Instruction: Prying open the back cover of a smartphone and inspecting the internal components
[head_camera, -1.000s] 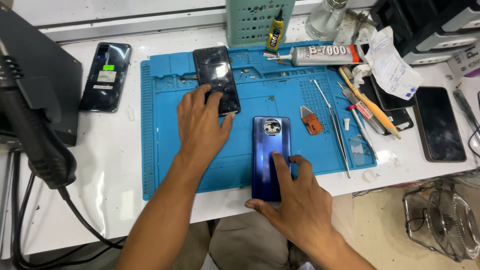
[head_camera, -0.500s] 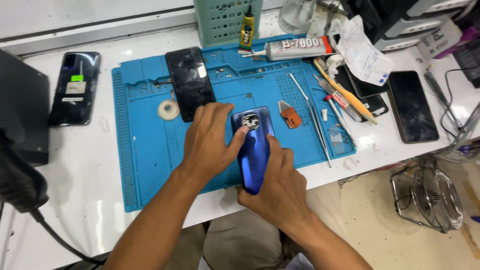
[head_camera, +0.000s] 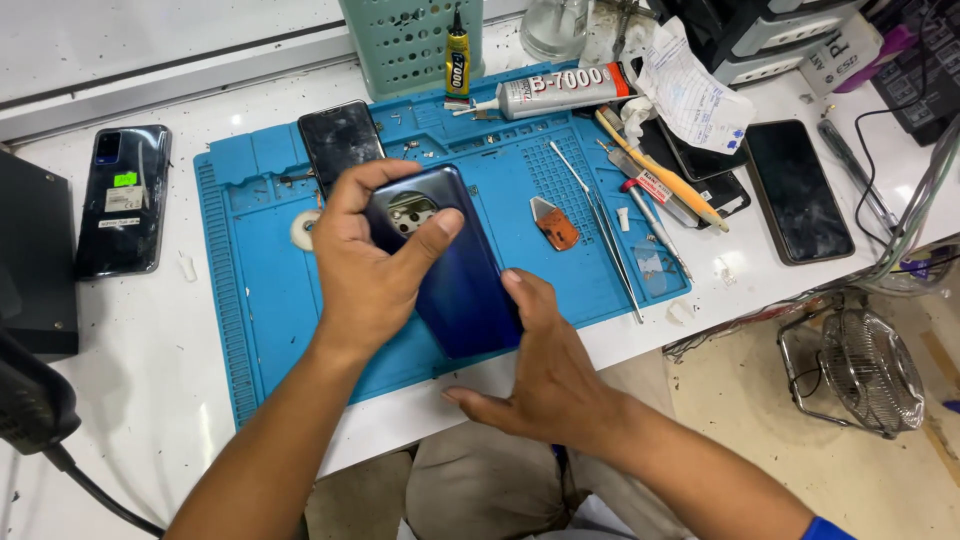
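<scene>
You hold a blue phone, back side up with its round camera ring showing, lifted above the middle of the blue work mat. Your left hand grasps its upper end, fingers curled round the far edge and the thumb laid across the back just beside the camera ring. Your right hand supports the lower end from the near side of the mat, its thumb pressed on the phone's right edge while the other fingers stay spread and loose, not clenched.

On the mat's far left part lies a black phone, face up. Right of the mat's centre sit an orange pick and long tweezers. At the mat's far edge lie a glue tube and a small yellow bottle. Left of the mat, well apart on the white table, rests another dark phone; right of the mat lies a further black phone.
</scene>
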